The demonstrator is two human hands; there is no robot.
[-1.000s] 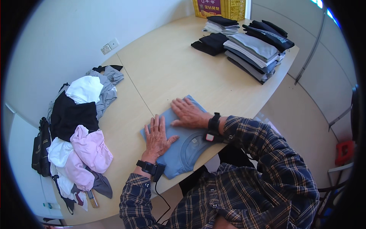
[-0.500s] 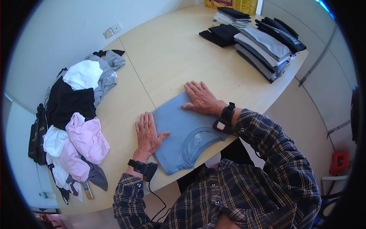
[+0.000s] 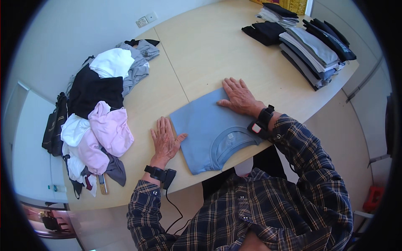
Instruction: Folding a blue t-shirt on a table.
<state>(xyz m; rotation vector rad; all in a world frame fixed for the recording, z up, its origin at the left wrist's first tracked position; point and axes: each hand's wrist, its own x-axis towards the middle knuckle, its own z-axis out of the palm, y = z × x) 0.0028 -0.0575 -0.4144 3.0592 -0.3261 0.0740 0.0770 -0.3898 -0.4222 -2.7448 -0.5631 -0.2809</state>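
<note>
A blue-grey T-shirt point(image 3: 201, 125), folded into a flat, neat shape, lies on the table in front of me with its round neckline towards my body. My left hand point(image 3: 166, 141) rests flat at the shirt's left edge, fingers stretched out on the tabletop and the thumb on the fabric. Across the shirt's far right edge lies my right hand point(image 3: 240, 98), palm down, with its thumb on the cloth and its fingers extended. Neither hand grips anything. Both wrists wear black bands with small devices.
Left on the pale wooden table point(image 3: 167, 79) is a loose heap with a white garment point(image 3: 112, 62), a black garment point(image 3: 94, 90) and a pink garment point(image 3: 113, 127). A black bag point(image 3: 55, 125) sits beside it. Folded clothes point(image 3: 312, 50) are stacked at the far right.
The whole view has shifted, so the table's contents appear farther right and higher. My left hand has slid slightly outward from the shirt's left edge. My right hand stays on the far right edge.
</note>
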